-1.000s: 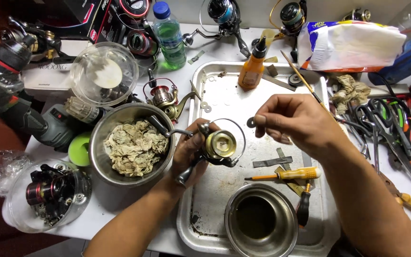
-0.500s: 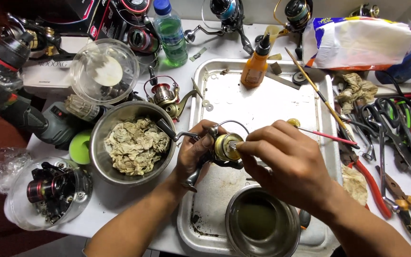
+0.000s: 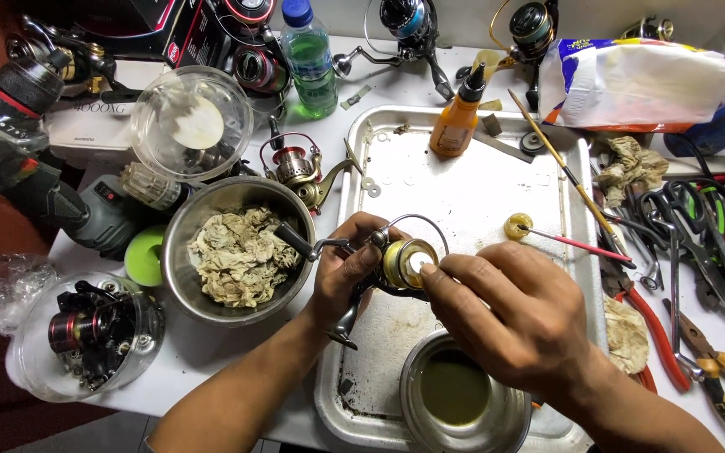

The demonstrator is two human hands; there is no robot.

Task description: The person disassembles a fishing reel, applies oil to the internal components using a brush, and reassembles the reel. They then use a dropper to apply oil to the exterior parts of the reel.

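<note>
The left hand (image 3: 347,270) is wrapped around the body of a reel (image 3: 396,264), holding it over the tray (image 3: 362,126) with its gold spool end facing right, toward the right hand (image 3: 509,315). That hand is nearer the spool, its fingers pinched narrow with the tips touching the spool's face. Just below sits a bowl (image 3: 463,428) of murky liquid

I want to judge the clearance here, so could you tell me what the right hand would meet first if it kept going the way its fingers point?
The right hand points left; its fingers already reach the gold reel spool, which the left hand holds.
</note>
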